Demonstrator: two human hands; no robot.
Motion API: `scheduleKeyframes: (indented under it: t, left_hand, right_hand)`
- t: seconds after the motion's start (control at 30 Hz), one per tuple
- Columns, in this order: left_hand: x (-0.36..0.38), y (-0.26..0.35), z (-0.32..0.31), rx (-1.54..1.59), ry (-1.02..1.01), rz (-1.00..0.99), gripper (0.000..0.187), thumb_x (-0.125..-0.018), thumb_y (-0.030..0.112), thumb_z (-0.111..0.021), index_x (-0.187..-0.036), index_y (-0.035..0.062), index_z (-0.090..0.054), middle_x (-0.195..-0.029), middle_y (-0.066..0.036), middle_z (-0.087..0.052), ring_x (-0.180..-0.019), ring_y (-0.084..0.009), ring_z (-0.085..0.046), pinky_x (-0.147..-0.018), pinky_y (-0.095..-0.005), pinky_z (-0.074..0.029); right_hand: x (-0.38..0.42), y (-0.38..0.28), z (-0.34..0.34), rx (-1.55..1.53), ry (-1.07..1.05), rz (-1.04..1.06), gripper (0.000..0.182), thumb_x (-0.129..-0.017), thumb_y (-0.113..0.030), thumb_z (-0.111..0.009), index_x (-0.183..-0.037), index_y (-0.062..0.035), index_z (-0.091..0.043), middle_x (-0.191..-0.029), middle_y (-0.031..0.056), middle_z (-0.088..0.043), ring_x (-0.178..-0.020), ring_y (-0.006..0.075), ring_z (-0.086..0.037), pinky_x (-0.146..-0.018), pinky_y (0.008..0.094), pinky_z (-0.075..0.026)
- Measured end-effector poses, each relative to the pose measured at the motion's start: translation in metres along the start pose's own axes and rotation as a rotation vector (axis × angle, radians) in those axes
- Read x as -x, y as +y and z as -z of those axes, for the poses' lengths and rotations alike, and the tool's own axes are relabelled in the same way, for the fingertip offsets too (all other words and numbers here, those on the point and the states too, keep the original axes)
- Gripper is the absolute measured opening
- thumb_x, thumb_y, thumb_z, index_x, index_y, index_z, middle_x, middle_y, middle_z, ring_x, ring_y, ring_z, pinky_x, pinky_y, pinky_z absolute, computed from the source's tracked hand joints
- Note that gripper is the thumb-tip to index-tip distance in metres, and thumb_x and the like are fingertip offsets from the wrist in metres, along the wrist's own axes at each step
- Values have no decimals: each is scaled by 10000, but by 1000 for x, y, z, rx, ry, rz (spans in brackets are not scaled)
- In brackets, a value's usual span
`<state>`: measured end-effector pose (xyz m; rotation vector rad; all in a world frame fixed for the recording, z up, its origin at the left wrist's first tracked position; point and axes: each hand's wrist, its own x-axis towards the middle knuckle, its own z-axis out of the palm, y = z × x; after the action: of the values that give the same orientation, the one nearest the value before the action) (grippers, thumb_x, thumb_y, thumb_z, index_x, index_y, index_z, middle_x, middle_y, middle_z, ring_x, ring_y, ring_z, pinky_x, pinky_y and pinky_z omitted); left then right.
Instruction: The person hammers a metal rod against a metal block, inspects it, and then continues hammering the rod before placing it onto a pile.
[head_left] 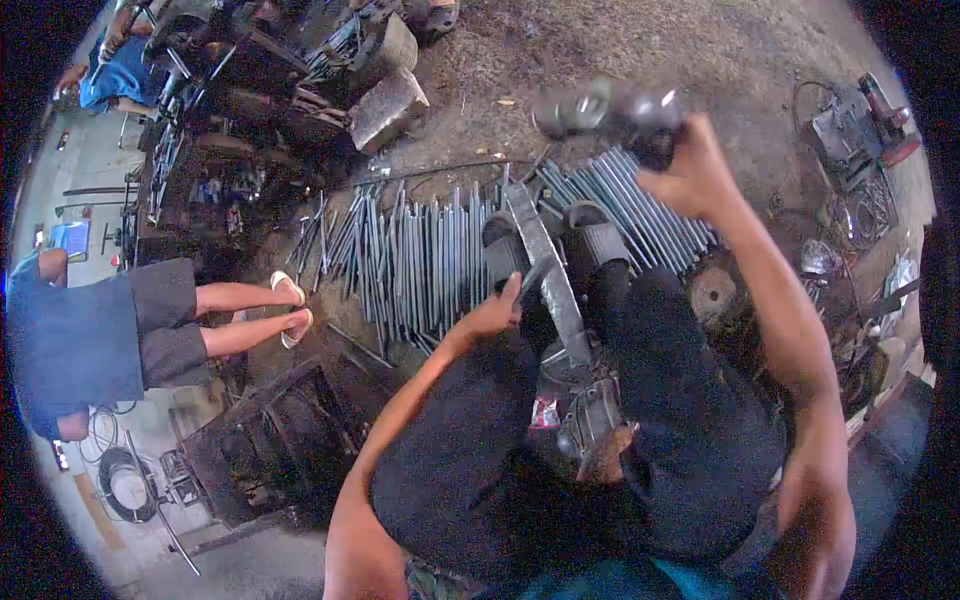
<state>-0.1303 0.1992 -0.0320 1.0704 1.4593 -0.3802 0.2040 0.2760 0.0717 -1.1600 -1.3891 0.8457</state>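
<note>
My right hand (690, 175) is raised at the upper right, closed on a dark power tool (610, 110) that is blurred by motion. Between my knees a long flat metal bar (545, 265) runs away from me, its near end by a metal block (595, 410). My left hand (497, 308) is left of the bar, fingers wrapped round a short dark piece (538, 275) that reaches the bar's edge. Beyond lie many metal rods, one row (420, 260) to the left and another (640, 205) to the right, with my sandalled feet at them.
Another person (90, 330) in dark shorts is at the left. Machinery (225, 170) and a concrete block (390, 110) stand at the upper left. A dark metal frame (270, 440) lies lower left. A welding-type box (840, 130) and cables are at the right.
</note>
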Motion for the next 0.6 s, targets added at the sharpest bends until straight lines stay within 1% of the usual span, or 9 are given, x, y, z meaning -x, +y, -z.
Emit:
scheduleKeyframes:
  t: [0.07, 0.1, 0.13, 0.17, 0.23, 0.33, 0.4, 0.47, 0.6]
  left_hand:
    - [-13, -9, -3, -18, -14, -45, 982, -857, 781, -199, -1061, -98, -586, -902, -220, -621, -843, -266, -587, -834, -371, -438]
    - [-8, -6, -13, 112, 100, -78, 975, -854, 787, -187, -992, -85, -602, -848, -180, -608, -801, -257, -566, -809, -375, -436]
    - [-3, -7, -19, 242, 215, -103, 973, -851, 793, -176, -922, -71, -619, -794, -140, -596, -759, -248, -545, -785, -378, -434]
    - [-26, -27, -7, 150, 31, -35, 965, -855, 788, -165, -1035, -53, -604, -859, -142, -609, -787, -253, -552, -797, -389, -434]
    - [-18, -18, -3, 69, 45, -28, 943, -863, 779, -178, -1092, -43, -579, -891, -135, -608, -793, -255, -548, -803, -391, -429]
    - [1, -6, -5, 111, 44, -52, 894, -892, 740, -199, -1220, -29, -515, -983, -156, -611, -836, -287, -554, -844, -391, -419]
    - [5, -1, -14, 229, 31, -109, 869, -912, 710, -207, -1290, -25, -475, -1043, -185, -616, -873, -316, -566, -879, -388, -414]
    - [1, -11, -10, 110, 177, -106, 811, -948, 647, -201, -1355, -18, -424, -1156, -244, -592, -973, -370, -570, -949, -363, -395]
    - [-70, -70, -9, 193, 83, -61, 794, -957, 630, -193, -1313, -20, -479, -1112, -253, -612, -981, -339, -581, -941, -348, -405]
  right_hand:
    - [-25, -37, 15, 206, -19, 503, 254, -719, -21, -668, -939, 3, -544, -752, 80, -572, -700, 182, -559, -632, 325, -444]
    - [-30, -56, 22, 208, -25, 502, 254, -719, -21, -668, -939, 3, -544, -752, 80, -572, -700, 182, -559, -632, 325, -444]
    - [-29, -74, 26, 300, -81, 441, 139, -725, -96, -637, -858, -65, -614, -791, 54, -624, -767, 179, -602, -719, 304, -447]
    - [-26, -83, 27, 392, -133, 384, 100, -731, -172, -605, -777, -132, -684, -829, 29, -676, -834, 177, -645, -805, 283, -449]
    - [-4, 2, 60, 268, -258, 369, 208, -748, -215, -600, -900, -95, -675, -953, 49, -680, -887, 189, -642, -864, 313, -463]
    - [84, 59, -48, 75, -229, -67, 460, -653, -161, -702, -1043, 42, -568, -1012, 214, -602, -955, 257, -617, -854, 351, -495]
    - [90, 96, -58, 680, -620, -588, 358, -624, -127, -676, -902, 85, -601, -893, 300, -623, -886, 348, -647, -785, 397, -508]
    - [84, 110, -33, 709, -341, -424, 326, -617, -138, -622, -866, 71, -641, -828, 317, -620, -845, 456, -618, -782, 477, -507]
    - [37, 40, 1, 679, -101, -338, 412, -597, -217, -682, -854, 91, -591, -771, 264, -631, -731, 352, -635, -720, 433, -509]
